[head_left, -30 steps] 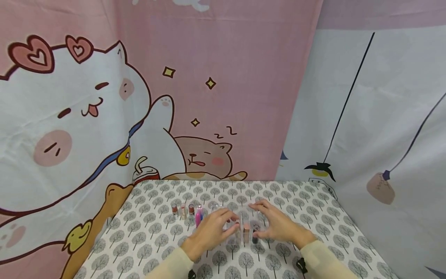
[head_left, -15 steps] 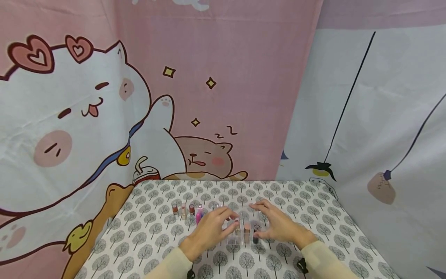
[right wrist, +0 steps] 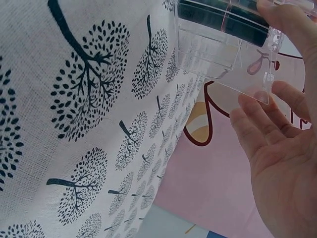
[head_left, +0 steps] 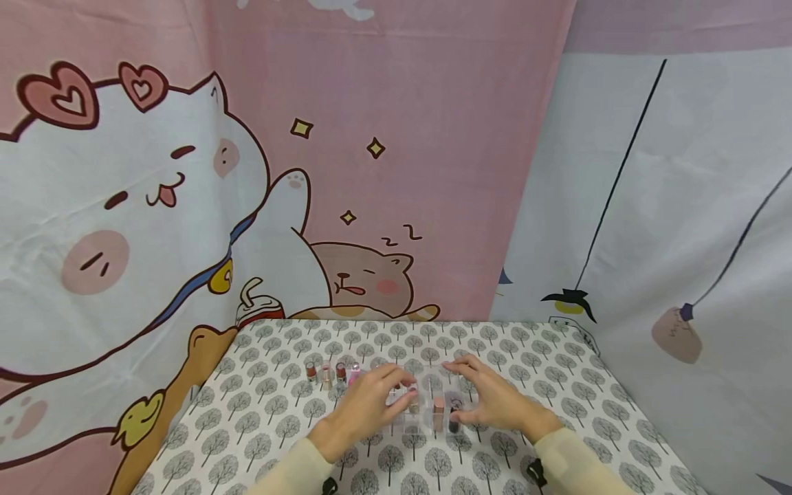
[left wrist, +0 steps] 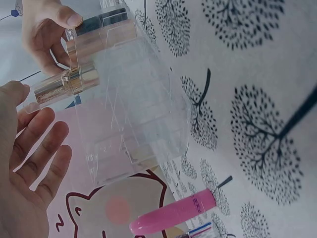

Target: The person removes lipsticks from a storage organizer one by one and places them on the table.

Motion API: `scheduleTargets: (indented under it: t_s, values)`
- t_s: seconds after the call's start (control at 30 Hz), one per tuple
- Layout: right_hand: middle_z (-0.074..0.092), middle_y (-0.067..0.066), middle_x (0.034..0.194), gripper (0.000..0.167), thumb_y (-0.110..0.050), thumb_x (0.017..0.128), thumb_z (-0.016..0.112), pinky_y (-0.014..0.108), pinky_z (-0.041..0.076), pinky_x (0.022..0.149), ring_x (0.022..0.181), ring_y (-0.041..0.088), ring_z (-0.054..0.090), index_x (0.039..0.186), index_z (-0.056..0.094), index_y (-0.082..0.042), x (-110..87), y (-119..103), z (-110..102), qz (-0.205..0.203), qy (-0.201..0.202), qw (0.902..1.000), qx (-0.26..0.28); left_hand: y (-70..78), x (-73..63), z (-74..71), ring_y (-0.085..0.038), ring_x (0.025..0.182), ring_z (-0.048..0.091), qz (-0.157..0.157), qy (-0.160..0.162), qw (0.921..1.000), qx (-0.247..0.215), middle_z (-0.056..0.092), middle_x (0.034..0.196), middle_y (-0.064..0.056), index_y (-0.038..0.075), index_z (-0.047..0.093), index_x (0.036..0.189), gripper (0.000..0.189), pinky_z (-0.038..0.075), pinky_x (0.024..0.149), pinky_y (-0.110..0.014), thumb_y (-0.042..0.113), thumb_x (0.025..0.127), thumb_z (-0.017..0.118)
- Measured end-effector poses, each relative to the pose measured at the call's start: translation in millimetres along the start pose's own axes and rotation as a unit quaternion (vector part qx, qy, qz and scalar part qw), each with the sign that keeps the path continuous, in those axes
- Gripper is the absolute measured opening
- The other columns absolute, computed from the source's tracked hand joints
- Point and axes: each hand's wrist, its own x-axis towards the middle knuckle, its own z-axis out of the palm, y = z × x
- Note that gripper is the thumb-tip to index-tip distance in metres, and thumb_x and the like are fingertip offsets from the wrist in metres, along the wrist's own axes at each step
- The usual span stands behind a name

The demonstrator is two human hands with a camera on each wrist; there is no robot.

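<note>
My left hand (head_left: 366,404) is over the left part of a clear plastic lipstick organizer (left wrist: 136,114). Between thumb and forefinger it pinches the top end of a gold lipstick (left wrist: 62,88), whose lower end overlaps the organizer's near compartments; the other fingers are spread. On the organizer's right side, my right hand (head_left: 495,402) grips it, thumb at the front edge and fingers round the back. A peach-coloured lipstick (head_left: 438,412) and a dark lipstick (head_left: 454,418) stand in compartments near the right thumb.
To the left, a row on the table holds a brown-capped lipstick (head_left: 311,372), a pale lipstick (head_left: 326,377), another brown-capped lipstick (head_left: 341,372) and a bright pink tube (left wrist: 173,212). Tree-print cloth (head_left: 260,426) covers the table, and a cartoon curtain (head_left: 433,172) hangs behind it.
My left hand has shifted a little to the left along the organizer, with the gold lipstick in its fingers. The right hand has kept its grip in place.
</note>
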Motion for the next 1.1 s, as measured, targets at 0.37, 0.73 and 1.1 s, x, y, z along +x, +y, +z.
scheduleTargets:
  t_s: [0.37, 0.73, 1.1]
  values:
    - [0.057, 0.007, 0.168, 0.097, -0.038, 0.091, 0.103, 0.066, 0.062, 0.121, 0.149, 0.039, 0.066, 0.173, 0.055, -0.020, 0.6, 0.1, -0.5, 0.002, -0.005, 1.0000, -0.002, -5.5, -6.0, -14.4, -0.013, 0.101, 0.083, -0.011, 0.017, 0.9995, 0.024, 0.084, 0.116, 0.002, 0.015, 0.082, 0.124, 0.021, 0.070, 0.089, -0.020, 0.027, 0.107, 0.087]
    - [0.057, 0.004, 0.168, 0.099, -0.042, 0.090, 0.103, 0.067, 0.061, 0.122, 0.149, 0.037, 0.066, 0.174, 0.054, -0.021, -3.0, -0.2, 1.0, 0.000, 0.005, 1.0000, -0.002, -9.1, -13.5, -26.9, -0.017, 0.100, 0.084, -0.026, 0.020, 0.9993, 0.019, 0.085, 0.118, 0.002, 0.015, 0.082, 0.126, 0.021, 0.071, 0.089, -0.024, 0.025, 0.108, 0.086]
    - [0.058, 0.004, 0.166, 0.098, -0.042, 0.090, 0.103, 0.066, 0.064, 0.119, 0.147, 0.038, 0.067, 0.173, 0.055, -0.020, -2.6, 0.3, 1.9, -0.009, 0.015, 0.9998, -0.008, -17.2, -18.4, -38.3, -0.019, 0.097, 0.083, -0.025, 0.039, 0.9987, 0.023, 0.085, 0.122, -0.002, 0.012, 0.081, 0.126, 0.024, 0.072, 0.084, -0.026, 0.023, 0.106, 0.088]
